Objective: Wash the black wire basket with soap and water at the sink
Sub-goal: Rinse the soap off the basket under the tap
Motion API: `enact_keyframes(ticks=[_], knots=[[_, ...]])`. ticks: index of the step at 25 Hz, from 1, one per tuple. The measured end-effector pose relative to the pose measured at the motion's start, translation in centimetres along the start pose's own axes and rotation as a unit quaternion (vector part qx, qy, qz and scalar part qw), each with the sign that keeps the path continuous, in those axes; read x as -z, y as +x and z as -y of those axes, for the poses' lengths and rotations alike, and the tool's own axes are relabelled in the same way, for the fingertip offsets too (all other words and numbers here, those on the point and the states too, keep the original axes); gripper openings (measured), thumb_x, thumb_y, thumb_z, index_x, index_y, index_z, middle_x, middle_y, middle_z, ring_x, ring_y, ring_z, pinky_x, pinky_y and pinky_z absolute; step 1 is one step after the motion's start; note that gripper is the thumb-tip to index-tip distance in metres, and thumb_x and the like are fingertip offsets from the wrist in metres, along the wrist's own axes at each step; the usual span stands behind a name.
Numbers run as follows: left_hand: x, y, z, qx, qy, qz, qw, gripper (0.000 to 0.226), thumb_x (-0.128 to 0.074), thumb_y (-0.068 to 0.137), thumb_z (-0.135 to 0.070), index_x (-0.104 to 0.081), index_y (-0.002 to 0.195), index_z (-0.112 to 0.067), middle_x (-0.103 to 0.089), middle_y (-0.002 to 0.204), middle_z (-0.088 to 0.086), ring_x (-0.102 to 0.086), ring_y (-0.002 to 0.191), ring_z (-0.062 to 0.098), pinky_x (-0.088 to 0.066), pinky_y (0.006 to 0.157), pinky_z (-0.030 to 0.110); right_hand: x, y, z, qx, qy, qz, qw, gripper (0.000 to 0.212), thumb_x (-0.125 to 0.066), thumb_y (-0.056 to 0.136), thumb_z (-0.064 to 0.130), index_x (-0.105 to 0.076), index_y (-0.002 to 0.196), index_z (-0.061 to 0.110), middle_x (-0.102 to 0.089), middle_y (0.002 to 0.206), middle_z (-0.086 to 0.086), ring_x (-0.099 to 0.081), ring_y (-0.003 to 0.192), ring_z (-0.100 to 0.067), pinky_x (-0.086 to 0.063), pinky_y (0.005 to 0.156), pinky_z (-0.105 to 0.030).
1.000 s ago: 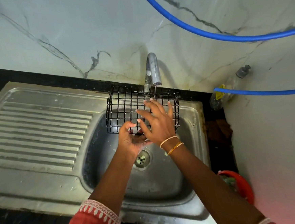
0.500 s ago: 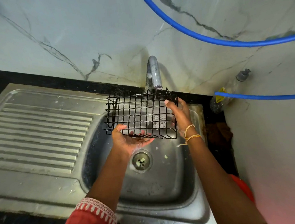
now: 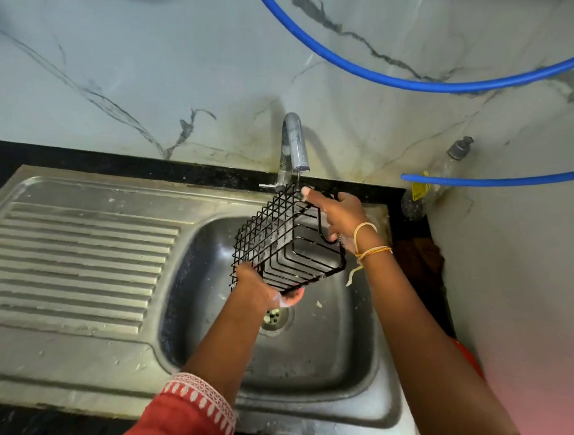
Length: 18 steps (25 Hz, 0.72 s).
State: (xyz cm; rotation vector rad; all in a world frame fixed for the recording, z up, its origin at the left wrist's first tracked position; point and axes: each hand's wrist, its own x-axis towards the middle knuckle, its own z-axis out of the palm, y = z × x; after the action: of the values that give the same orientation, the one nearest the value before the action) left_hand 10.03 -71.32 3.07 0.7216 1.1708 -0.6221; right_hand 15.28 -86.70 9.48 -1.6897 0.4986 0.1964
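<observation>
The black wire basket [image 3: 280, 242] is held tilted over the steel sink bowl [image 3: 323, 345], its upper corner just under the spout of the tap [image 3: 294, 148], where a thin stream of water falls. My left hand [image 3: 264, 289] grips its lower near corner from below, with soap suds on the fingers. My right hand [image 3: 338, 215] holds the upper right rim, index finger stretched along the top wire. The basket's open side faces right and toward me.
The ribbed draining board [image 3: 75, 254] lies left of the bowl, and the drain [image 3: 274, 318] sits below the basket. Two blue hoses [image 3: 440, 85] cross the marble wall. A soap bottle [image 3: 446, 170] leans in the right corner, with a red tub [image 3: 468, 357] by the sink's right edge.
The basket has turned from lying flat under the tap to standing tilted on a corner. My right hand moved up to its top rim; my left hand shifted to the lower corner.
</observation>
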Motion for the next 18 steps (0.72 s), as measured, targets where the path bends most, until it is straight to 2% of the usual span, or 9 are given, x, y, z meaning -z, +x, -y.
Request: enact_keyframes(ticks=[3, 5, 8, 9, 10, 12, 15, 16, 18], knots=[[1.0, 0.6, 0.1, -0.044, 0.041, -0.063, 0.996, 0.049, -0.037, 0.089, -0.049, -0.055, 0.113, -0.010, -0.053, 0.123, 0.019, -0.050, 0.115, 0.045, -0.045, 0.089, 0.064, -1.4, -0.6, -0.5, -0.105, 0.193, 0.034, 0.975, 0.013, -0.046, 0.100, 0.028, -0.049, 0.097, 0.016, -0.029, 0.056, 0.000, -0.024, 0.031, -0.006, -0.021, 0.032, -0.012], [0.9, 2.0, -0.9, -0.127, 0.098, -0.046, 0.986, 0.035, -0.040, 0.085, -0.041, -0.055, 0.102, -0.014, -0.055, 0.119, 0.014, -0.055, 0.111, 0.039, -0.047, 0.091, 0.056, -2.5, -0.3, -0.9, -0.170, 0.288, 0.055, 0.941, 0.028, -0.026, 0.104, 0.020, -0.054, 0.101, 0.016, -0.030, 0.040, 0.003, -0.023, 0.024, -0.004, -0.019, 0.030, -0.008], [-1.3, -1.1, -2.4, -0.212, 0.159, 0.024, 0.964, 0.026, -0.038, 0.094, -0.027, -0.053, 0.082, -0.010, -0.059, 0.090, 0.015, -0.056, 0.072, 0.024, -0.051, 0.052, 0.025, -3.2, 0.4, -0.6, -0.192, 0.315, 0.051, 0.928, 0.038, -0.019, 0.102, 0.009, -0.039, 0.071, 0.019, -0.026, 0.032, 0.006, -0.023, 0.023, -0.006, -0.016, 0.032, -0.009], [-2.3, -2.7, -2.8, -0.235, 0.208, 0.041, 0.948, 0.031, -0.033, 0.098, -0.025, -0.052, 0.079, -0.009, -0.058, 0.084, 0.014, -0.054, 0.071, 0.024, -0.050, 0.052, 0.025, -3.2, 0.5, -0.4, -0.193, 0.314, 0.052, 0.928, 0.038, -0.019, 0.102, 0.007, -0.037, 0.070, 0.018, -0.026, 0.031, 0.006, -0.023, 0.023, -0.006, -0.015, 0.032, -0.009], [-3.6, -4.1, -3.3, -0.261, 0.266, 0.055, 0.926, 0.034, -0.031, 0.100, -0.025, -0.054, 0.082, -0.008, -0.059, 0.088, 0.013, -0.056, 0.079, 0.027, -0.052, 0.064, 0.028, -3.2, 0.6, -0.3, -0.190, 0.312, 0.047, 0.930, 0.037, -0.019, 0.101, 0.006, -0.037, 0.070, 0.017, -0.026, 0.031, 0.005, -0.023, 0.022, -0.006, -0.015, 0.032, -0.009], [-6.1, -4.6, -3.8, -0.338, 0.422, 0.045, 0.840, 0.031, -0.034, 0.100, -0.029, -0.056, 0.106, -0.007, -0.058, 0.102, 0.008, -0.054, 0.105, 0.028, -0.045, 0.091, 0.037, -3.0, 1.1, -0.6, -0.180, 0.310, 0.032, 0.933, 0.037, -0.021, 0.102, 0.008, -0.041, 0.071, 0.014, -0.032, 0.031, 0.003, -0.028, 0.022, -0.008, -0.019, 0.031, -0.012], [-7.4, -3.0, -3.6, -0.471, 0.643, -0.037, 0.602, 0.046, -0.039, 0.099, -0.036, -0.043, 0.136, -0.008, -0.056, 0.129, 0.014, -0.051, 0.122, 0.034, -0.042, 0.099, 0.044, -2.4, 1.6, -0.9, -0.137, 0.310, 0.032, 0.940, 0.037, -0.025, 0.106, 0.015, -0.048, 0.076, 0.011, -0.052, 0.041, 0.000, -0.043, 0.025, -0.007, -0.035, 0.030, -0.019], [-7.7, -2.5, -3.9, -0.488, 0.664, -0.034, 0.565, 0.051, -0.036, 0.100, -0.039, -0.038, 0.141, -0.010, -0.052, 0.137, 0.016, -0.050, 0.125, 0.036, -0.042, 0.100, 0.045, -1.9, 1.6, -0.8, -0.127, 0.315, 0.039, 0.940, 0.036, -0.024, 0.106, 0.014, -0.046, 0.077, 0.011, -0.052, 0.041, 0.000, -0.043, 0.023, -0.005, -0.033, 0.027, -0.017], [-8.5, -1.5, -4.8, -0.477, 0.660, 0.012, 0.580, 0.053, -0.029, 0.102, -0.041, -0.032, 0.146, -0.012, -0.043, 0.145, 0.019, -0.045, 0.130, 0.037, -0.040, 0.104, 0.045, -1.1, 1.4, -0.6, -0.136, 0.343, 0.080, 0.926, 0.038, -0.019, 0.106, 0.015, -0.042, 0.076, 0.012, -0.047, 0.033, 0.003, -0.041, 0.022, -0.004, -0.032, 0.025, -0.015]])
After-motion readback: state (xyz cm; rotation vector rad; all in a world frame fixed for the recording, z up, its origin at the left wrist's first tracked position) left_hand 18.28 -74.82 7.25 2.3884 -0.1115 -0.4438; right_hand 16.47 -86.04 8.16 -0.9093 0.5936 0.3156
